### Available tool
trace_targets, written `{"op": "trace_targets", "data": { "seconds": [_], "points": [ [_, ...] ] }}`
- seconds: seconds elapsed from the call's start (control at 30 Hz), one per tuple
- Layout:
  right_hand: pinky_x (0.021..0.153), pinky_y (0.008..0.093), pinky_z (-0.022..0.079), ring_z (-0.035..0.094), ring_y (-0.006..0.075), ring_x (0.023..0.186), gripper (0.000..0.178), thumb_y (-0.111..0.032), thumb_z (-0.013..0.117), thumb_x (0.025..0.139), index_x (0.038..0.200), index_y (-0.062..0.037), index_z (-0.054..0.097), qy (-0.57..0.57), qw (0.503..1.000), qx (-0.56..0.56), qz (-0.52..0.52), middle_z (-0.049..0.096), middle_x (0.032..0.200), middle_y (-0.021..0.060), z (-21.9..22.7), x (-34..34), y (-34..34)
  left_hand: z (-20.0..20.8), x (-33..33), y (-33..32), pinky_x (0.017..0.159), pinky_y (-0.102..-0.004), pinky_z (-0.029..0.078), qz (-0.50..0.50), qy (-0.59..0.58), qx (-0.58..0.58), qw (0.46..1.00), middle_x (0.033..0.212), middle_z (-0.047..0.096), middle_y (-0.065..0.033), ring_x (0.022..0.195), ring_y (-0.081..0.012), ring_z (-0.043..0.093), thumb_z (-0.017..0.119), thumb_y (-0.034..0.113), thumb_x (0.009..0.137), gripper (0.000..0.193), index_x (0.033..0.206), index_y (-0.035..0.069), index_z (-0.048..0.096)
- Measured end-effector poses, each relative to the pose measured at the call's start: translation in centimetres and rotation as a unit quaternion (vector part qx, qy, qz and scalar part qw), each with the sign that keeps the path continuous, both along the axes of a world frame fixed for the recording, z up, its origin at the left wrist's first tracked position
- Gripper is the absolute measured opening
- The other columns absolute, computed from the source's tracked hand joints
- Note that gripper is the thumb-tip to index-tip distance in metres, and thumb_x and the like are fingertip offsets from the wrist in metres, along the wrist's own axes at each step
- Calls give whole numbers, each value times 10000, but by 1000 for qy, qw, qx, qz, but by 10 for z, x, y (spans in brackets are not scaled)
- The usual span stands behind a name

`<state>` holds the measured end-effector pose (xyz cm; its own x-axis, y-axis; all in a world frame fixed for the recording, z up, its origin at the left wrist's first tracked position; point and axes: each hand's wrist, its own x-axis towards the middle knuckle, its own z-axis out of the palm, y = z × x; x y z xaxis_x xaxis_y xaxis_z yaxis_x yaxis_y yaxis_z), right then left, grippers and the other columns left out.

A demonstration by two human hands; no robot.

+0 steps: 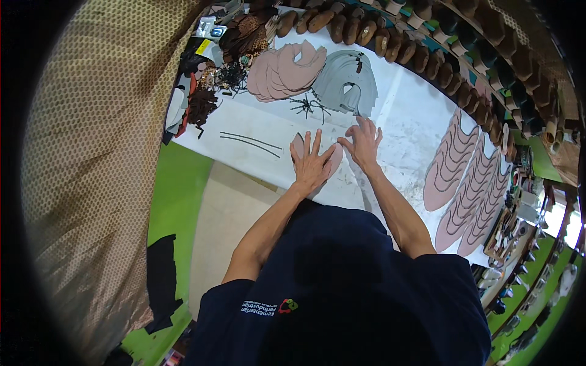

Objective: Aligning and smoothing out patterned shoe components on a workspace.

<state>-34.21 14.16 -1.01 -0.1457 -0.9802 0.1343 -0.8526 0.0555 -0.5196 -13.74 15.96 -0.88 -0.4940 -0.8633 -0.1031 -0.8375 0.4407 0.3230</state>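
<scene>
My left hand (311, 165) lies flat with spread fingers on a pink curved shoe-upper piece (336, 160), pressing it to the white table. Parts of the piece show on both sides of this hand. Just right of it, my right hand (365, 143) is over the table, its thumb close to the piece's edge and its fingers apart, slightly bent. No object can be made out in it. Left of my hands lie two thin dark cord strips (250, 144). Beyond my hands is a small heap of dark cords (309, 107).
Stacks of pink pieces (268, 76) and grey pieces (336, 67) lie at the back. Rows of overlapping pink pieces with dark edging (448, 165) fill the right side. Brown shoe lasts (390, 46) line the far edge. Dark scraps (201, 107) crowd the left end beside a patterned curtain (104, 152).
</scene>
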Motion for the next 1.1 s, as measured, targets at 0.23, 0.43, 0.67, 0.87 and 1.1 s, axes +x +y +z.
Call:
{"op": "trace_targets", "data": {
  "seconds": [0.23, 0.43, 0.67, 0.87, 1.1],
  "points": [
    [1229, 626, 218, 470, 304, 1423, 229, -284, 756, 943, 1103, -121, 753, -28, 1000, -6, -2, 606, 1435, 75, -1, -9, 13, 15, 5, 8, 1149, -839, 66, 29, 70, 9, 997, 1792, 142, -159, 1628, -442, 120, 669, 362, 987, 606, 1576, 342, 528],
    [1213, 577, 294, 558, 269, 1303, 306, -184, 706, 954, 1254, -128, 735, 49, 982, -41, 176, 668, 1326, 22, 1, -6, 46, 5, 43, 37, 1173, -807, 38, 78, 58, 4, 995, 1771, 196, -190, 1636, -411, 137, 665, 339, 1001, 544, 1525, 222, 582],
    [1239, 599, 234, 513, 262, 1381, 381, -209, 668, 991, 1366, -150, 686, 98, 977, -18, 188, 637, 1402, -12, -4, 2, 44, 6, 54, 54, 1184, -794, 12, 89, 67, 22, 994, 1785, 170, -177, 1647, -407, 99, 660, 357, 1009, 531, 1511, 197, 603],
    [1245, 635, 183, 498, 268, 1402, 393, -221, 663, 994, 1381, -151, 672, 101, 975, -14, 198, 624, 1426, -16, -7, 0, 41, 9, 54, 51, 1180, -798, 25, 114, 44, -1, 992, 1795, 146, -155, 1653, -383, 90, 684, 412, 964, 579, 1495, 194, 611],
    [1232, 630, 230, 531, 266, 1360, 357, -184, 668, 977, 1327, -123, 702, 61, 975, -29, 213, 650, 1371, 1, 5, 6, 45, 11, 58, 47, 1174, -811, 11, 108, 45, 29, 993, 1793, 144, -165, 1649, -411, 73, 711, 468, 949, 621, 1512, 226, 611]
  ]
}}
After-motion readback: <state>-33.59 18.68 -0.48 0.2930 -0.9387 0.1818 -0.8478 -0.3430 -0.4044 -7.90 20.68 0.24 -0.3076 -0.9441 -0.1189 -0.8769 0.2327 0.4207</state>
